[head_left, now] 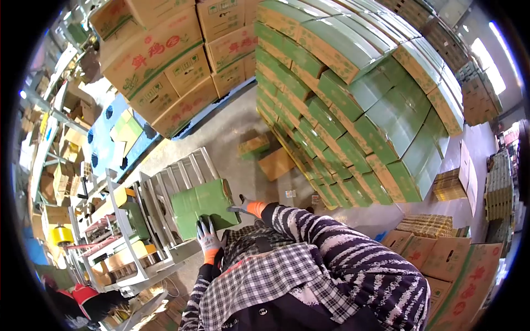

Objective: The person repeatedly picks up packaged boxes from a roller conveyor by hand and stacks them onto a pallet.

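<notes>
A flat green cardboard carton (201,205) lies on the metal roller conveyor (193,165) in front of me. My left hand (208,241), in a grey glove with an orange cuff, rests at the carton's near edge with its fingers spread. At the carton's right end is my right hand (243,207), gloved alike, its fingers stretched out against or close beside the side. Whether it presses on the cardboard I cannot tell. Neither hand is wrapped around the carton.
Stacked green cartons (342,121) rise to the right, brown cartons (160,66) on a blue pallet ahead. Loose boxes (276,164) lie on the floor between. A machine with a yellow part (62,235) stands left. A person in red and black (85,300) is at lower left.
</notes>
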`<state>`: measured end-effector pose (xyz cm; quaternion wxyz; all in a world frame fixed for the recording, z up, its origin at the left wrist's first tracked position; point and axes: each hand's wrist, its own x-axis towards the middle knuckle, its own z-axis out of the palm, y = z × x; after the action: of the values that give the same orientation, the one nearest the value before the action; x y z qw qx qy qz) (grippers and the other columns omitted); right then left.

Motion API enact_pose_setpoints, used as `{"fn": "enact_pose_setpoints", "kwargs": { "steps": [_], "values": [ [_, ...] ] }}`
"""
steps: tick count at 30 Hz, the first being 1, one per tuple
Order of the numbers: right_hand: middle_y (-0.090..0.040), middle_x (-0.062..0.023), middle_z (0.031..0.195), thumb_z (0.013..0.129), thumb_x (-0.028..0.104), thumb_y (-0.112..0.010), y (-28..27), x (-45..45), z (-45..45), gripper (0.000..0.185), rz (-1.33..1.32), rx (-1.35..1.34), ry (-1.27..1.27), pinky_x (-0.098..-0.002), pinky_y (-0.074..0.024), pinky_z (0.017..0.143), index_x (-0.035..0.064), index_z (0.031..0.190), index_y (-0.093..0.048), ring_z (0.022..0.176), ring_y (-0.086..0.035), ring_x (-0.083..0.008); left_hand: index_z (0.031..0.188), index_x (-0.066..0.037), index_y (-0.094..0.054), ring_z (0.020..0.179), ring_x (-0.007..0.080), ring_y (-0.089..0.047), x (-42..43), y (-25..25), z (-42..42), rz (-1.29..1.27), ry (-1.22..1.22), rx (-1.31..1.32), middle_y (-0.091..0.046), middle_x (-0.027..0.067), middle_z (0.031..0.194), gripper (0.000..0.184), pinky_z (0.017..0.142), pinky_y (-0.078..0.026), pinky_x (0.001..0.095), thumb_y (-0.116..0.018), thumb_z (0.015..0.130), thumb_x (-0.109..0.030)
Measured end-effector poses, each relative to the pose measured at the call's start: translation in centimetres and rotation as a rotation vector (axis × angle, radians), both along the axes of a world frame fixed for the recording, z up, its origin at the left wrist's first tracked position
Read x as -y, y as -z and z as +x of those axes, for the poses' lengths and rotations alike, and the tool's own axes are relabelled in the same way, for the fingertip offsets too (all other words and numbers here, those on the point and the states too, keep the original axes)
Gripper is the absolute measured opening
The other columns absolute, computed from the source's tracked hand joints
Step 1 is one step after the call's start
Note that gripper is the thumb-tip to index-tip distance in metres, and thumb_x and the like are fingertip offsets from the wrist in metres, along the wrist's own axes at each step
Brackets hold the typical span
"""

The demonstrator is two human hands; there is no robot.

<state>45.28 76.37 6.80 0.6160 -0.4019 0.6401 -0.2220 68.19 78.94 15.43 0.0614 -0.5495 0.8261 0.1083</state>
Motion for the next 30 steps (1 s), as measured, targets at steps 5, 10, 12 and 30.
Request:
{"fn": "enact_pose_setpoints", "kwargs": {
  "steps": [5,10,12,30],
  "values": [
    [-0.059,-0.0124,0.116,0.061,0.038,-0.083,-3.1,0.3,2.1,0.084,-0.139,0.286,0.159,-0.0331,-0.0429,0.090,0.0001,0.126,-0.046,0.106,-0.054,-0.0215,0.143,-0.014,-0.028,0.135,0.0389,-0.021,-0.9,-0.2,0.7,0.045,0.027,-0.017,-0.018,0.0206,0.148,0.087,0.107,-0.023,0.0470,-0.064,0.072,-0.049],
    [-0.062,-0.0113,0.110,0.058,0.037,-0.085,-2.2,-0.1,2.5,0.077,-0.137,0.225,0.313,-0.0337,-0.0446,0.087,0.0014,0.118,-0.053,0.101,-0.057,-0.0204,0.138,-0.014,-0.038,0.132,0.0398,-0.024,-1.0,-0.7,0.5,0.073,-0.018,-0.078,-0.023,0.0213,0.146,0.076,0.107,-0.026,0.0467,-0.066,0.072,-0.040],
    [-0.062,-0.0108,0.110,0.058,0.038,-0.085,-2.1,-0.2,1.7,0.076,-0.148,0.193,0.259,-0.0337,-0.0449,0.087,0.0029,0.118,-0.054,0.101,-0.058,-0.0210,0.136,-0.013,-0.041,0.129,0.0401,-0.030,-0.6,0.1,1.5,0.083,-0.019,-0.305,-0.031,0.0198,0.143,0.070,0.106,-0.029,0.0450,-0.067,0.073,-0.028],
    [-0.052,-0.0270,0.117,0.075,0.013,-0.074,-12.0,-15.6,-17.2,0.072,-0.244,0.576,0.970,-0.0426,-0.0526,0.084,-0.0078,0.131,-0.033,0.103,-0.058,-0.0333,0.137,-0.016,-0.029,0.118,0.0238,-0.039,12.9,3.8,11.1,0.802,-1.414,-2.097,-0.039,0.0082,0.136,0.078,0.108,-0.023,0.0452,-0.061,0.078,-0.054]
  ]
}}
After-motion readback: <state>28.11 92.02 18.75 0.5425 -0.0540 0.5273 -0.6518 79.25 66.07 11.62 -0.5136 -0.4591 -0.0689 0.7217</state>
